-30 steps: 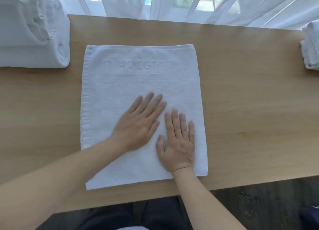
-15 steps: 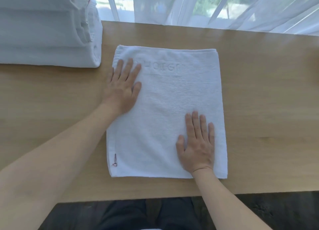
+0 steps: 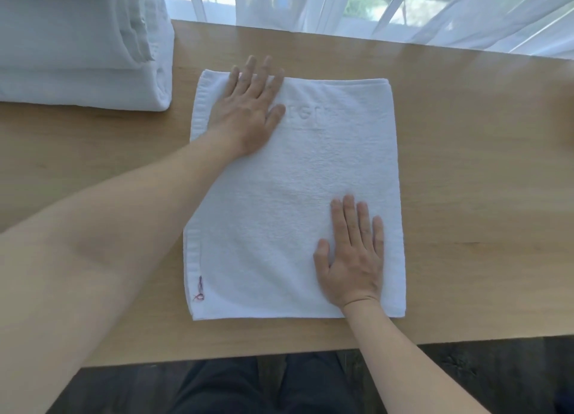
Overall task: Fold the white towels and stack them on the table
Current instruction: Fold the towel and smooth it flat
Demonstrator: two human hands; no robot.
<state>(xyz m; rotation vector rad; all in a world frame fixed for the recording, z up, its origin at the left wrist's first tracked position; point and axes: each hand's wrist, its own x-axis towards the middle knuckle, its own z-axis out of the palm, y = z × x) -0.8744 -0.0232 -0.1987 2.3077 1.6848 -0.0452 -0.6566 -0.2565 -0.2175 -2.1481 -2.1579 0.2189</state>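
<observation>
With the stack (image 3: pixel 84 71) sitting at ten o'clock, the left hand (image 3: pixel 248 109) is pressing flat-fingered on the towel (image 3: pixel 279 196) at table (image 3: pixel 466 165) centre, the right hand (image 3: pixel 351 258) likewise at five o'clock — smoothing outward should keep edges aligned.

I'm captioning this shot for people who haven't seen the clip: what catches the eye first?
A white towel lies flat in the middle of the wooden table, with the left hand pressing its far left corner and the right hand flat near its near right corner. A stack of folded towels sits at the far left.
</observation>
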